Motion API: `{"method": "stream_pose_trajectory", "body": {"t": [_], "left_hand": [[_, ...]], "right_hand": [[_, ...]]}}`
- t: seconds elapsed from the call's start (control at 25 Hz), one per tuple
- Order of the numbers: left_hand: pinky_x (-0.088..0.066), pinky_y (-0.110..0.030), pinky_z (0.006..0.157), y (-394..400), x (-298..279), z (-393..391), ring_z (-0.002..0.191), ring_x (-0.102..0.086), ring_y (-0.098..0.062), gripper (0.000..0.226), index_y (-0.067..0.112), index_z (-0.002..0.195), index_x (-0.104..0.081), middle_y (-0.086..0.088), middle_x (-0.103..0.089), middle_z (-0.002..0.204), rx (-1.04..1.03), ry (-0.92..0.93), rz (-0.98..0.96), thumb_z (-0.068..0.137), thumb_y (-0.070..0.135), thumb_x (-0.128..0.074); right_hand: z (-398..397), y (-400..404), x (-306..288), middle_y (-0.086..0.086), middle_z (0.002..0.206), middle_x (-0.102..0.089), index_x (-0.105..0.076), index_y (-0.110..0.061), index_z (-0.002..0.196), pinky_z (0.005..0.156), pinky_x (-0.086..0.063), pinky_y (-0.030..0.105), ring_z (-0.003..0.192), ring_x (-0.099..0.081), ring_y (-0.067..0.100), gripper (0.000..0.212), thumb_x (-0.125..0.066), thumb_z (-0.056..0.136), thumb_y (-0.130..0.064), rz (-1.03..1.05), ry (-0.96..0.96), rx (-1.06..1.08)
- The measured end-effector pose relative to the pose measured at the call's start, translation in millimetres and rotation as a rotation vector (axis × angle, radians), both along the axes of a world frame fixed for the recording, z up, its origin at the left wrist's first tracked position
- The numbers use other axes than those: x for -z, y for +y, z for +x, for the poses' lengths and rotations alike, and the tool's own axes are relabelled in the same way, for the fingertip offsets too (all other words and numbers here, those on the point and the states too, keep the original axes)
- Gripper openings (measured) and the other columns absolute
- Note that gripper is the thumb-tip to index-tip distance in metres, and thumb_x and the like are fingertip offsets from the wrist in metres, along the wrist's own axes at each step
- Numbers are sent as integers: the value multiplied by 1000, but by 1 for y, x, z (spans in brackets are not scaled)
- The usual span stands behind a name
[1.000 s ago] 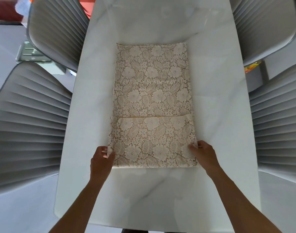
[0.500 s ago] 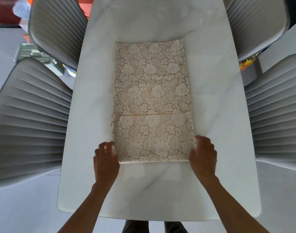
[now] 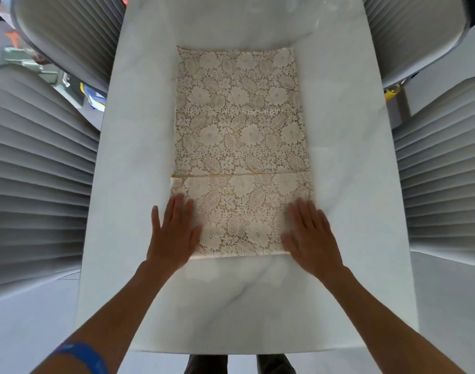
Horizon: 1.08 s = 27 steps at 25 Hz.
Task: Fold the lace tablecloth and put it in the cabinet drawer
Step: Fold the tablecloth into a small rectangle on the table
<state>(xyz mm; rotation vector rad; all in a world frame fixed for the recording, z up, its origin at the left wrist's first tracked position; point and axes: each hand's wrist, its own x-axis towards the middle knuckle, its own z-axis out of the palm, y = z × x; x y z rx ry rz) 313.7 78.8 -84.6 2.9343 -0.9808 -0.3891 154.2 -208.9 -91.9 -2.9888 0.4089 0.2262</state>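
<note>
White marble worktop carries the lace tablecloth, soft, light, floppy. Left hand and right hand press spread, empty fingers on its near corners, probably the best grip.

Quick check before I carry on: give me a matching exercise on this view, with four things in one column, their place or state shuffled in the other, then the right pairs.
Things:
1. left hand
2. right hand
3. lace tablecloth
4. blue wristband

Places or states:
A. lying on the white table, near end folded over itself
B. flat, fingers spread, on the cloth's near right corner
C. around the left forearm, bottom of the view
D. flat on the cloth's near left corner

Pairs: 1-D, 2-B, 3-A, 4-C
</note>
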Motion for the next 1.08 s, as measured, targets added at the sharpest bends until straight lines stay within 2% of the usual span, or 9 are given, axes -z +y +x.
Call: {"method": "stream_pose_trajectory", "body": {"t": [0.12, 0.24, 0.32, 0.4, 0.56, 0.68, 0.76, 0.92, 1.08], "left_hand": [[-45, -51, 101, 10, -12, -35, 128, -50, -39, 56, 6, 131, -56, -16, -49, 143, 188, 73, -75, 80, 29, -56], [-60, -48, 74, 9, -23, -45, 120, -55, -42, 65, 5, 124, -61, -19, -55, 135, 122, 126, -26, 62, 16, -77], [-58, -39, 52, -1, -27, -47, 104, -60, -38, 54, 6, 116, -62, -17, -59, 119, 40, 76, 51, 63, 8, -74], [-53, -34, 43, -7, -22, -52, 83, -60, -33, 41, 7, 102, -64, -13, -61, 97, 67, -34, 107, 63, 8, -75], [-48, -30, 39, -6, -23, -62, 67, -61, -29, 36, 8, 87, -66, -7, -61, 76, 105, -51, 114, 55, 13, -81], [-53, -36, 65, 1, -46, -89, 94, -60, -25, 34, 17, 107, -60, -2, -60, 100, 0, 117, 164, 74, 14, -65], [-50, -35, 78, 13, -67, -122, 106, -55, -22, 34, 22, 112, -55, 1, -56, 110, -38, 218, 201, 79, 16, -52], [-43, -32, 72, 32, -106, -152, 87, -66, -24, 10, 27, 80, -45, 2, -69, 87, -28, 265, 138, 75, 19, -48], [-31, -31, 66, 21, -133, -115, 67, -60, -24, 18, 23, 68, -35, 3, -62, 70, -18, 155, 137, 81, 25, -46]], "right_hand": [[-29, 17, -10, 10, 159, -29, -35, -12, 149, 113, -34, 50, 145, -29, 31, 76, -57, 83, -40, 105, 74, -183], [-17, 27, -19, 15, 140, -55, -59, -5, 129, 92, -54, 47, 125, -55, 36, 62, -74, 69, -15, -20, 39, -39], [-5, 36, -23, 17, 120, -67, -67, -3, 110, 71, -60, 43, 105, -66, 39, 47, -75, 63, -1, -159, 38, -24], [-4, 36, -25, 16, 103, -68, -67, -5, 97, 59, -58, 38, 87, -68, 36, 36, -73, 62, 3, -265, 38, -30], [-22, 23, -34, 14, 77, -65, -66, -4, 80, 54, -53, 38, 66, -62, 33, 32, -75, 51, 5, -210, 40, -49], [-60, 35, -52, 8, 68, -64, -66, -7, 72, 65, -55, 39, 70, -63, 32, 27, -74, 47, 0, -32, 8, -99], [-100, 51, -70, 4, 63, -60, -61, -10, 64, 63, -51, 33, 67, -60, 28, 18, -66, 49, -2, 158, 65, -61], [-140, 51, -99, -1, 49, -37, -40, -19, 63, 44, -25, 26, 50, -38, 21, 9, -49, 65, -18, 295, 152, 80], [-103, 24, -133, -3, 55, -47, -43, -23, 69, 51, -33, 28, 53, -44, 25, 18, -58, 77, -28, 274, 47, 93]]}}
